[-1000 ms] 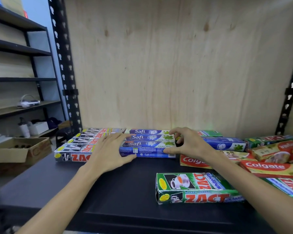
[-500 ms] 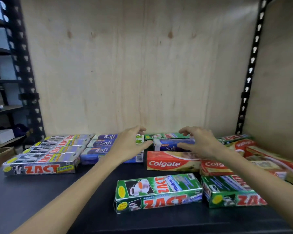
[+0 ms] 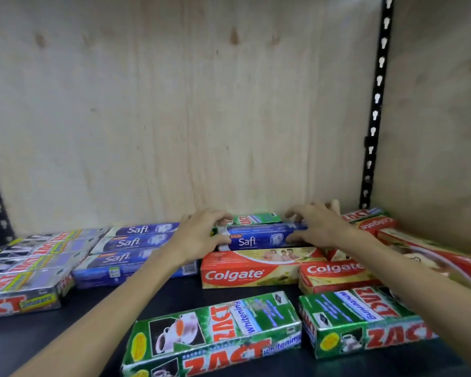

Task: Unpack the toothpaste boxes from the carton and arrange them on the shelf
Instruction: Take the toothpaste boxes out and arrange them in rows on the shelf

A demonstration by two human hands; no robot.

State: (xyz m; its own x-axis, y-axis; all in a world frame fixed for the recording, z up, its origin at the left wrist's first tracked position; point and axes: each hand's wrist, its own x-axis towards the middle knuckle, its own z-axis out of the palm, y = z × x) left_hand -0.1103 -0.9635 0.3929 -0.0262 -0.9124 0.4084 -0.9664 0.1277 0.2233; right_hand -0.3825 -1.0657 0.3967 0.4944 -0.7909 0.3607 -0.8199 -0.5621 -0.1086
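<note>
Arranging step judged in hand: blue Safi box (image 3: pixel 259 236) is gripped at its ends by left hand (image 3: pixel 199 235) and right hand (image 3: pixel 317 227); alignment beside the Safi row (image 3: pixel 136 240) is judged next.

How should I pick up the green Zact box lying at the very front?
Grip the green Zact box across its narrow width, near the middle, coming from above. It lies flat and long, its top face is clear, and shelf shows on both long sides.

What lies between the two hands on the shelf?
In the head view, a blue Safi box spans the gap between the left hand and the right hand, each at one end.
</note>
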